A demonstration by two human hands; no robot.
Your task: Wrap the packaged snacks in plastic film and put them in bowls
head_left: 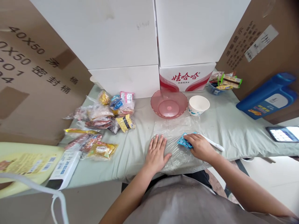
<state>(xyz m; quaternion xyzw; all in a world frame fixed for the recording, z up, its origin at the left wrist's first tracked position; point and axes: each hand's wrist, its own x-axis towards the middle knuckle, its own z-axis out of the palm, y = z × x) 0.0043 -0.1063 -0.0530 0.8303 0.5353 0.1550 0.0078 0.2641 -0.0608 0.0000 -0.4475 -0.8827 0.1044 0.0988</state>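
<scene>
My left hand (157, 153) lies flat and open, fingers together, pressing on a clear plastic bag (174, 130) spread over the grey-green cloth. To its right, my right hand (199, 145) curls over a small blue snack packet (182, 141) lying on the bag. A white pen-like stick (213, 144) sticks out to the right from under that hand. Behind the bag stand a pink plastic bowl (169, 104) and a white paper cup (198, 105).
Several snack packets (100, 121) are piled at the left. White boxes (130, 77) and a red-printed carton (187, 77) line the back, with brown cartons at both sides. A blue container (268, 96) and a phone (283, 133) sit at the right, more snacks (225, 81) behind.
</scene>
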